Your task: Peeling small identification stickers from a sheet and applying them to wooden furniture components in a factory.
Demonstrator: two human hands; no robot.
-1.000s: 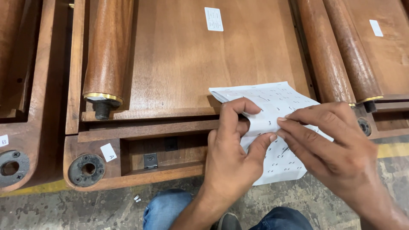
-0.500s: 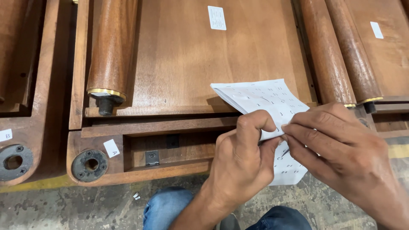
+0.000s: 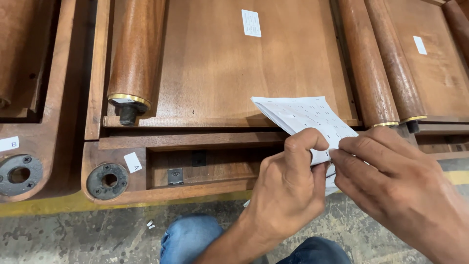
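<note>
The head view looks down on an upturned wooden table top (image 3: 220,63) lying on the concrete floor (image 3: 97,234), a round leg (image 3: 134,54) laid on it. Since a second ago both hands have drawn closer over the white sticker sheet (image 3: 305,117). The left hand (image 3: 288,195) and right hand (image 3: 395,181) pinch its near edge, fingertips closed, seemingly peeling a label.

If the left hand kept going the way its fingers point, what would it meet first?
The left hand already pinches the white sticker sheet; beyond it, probably the wooden panel, though depth is unclear.
</note>
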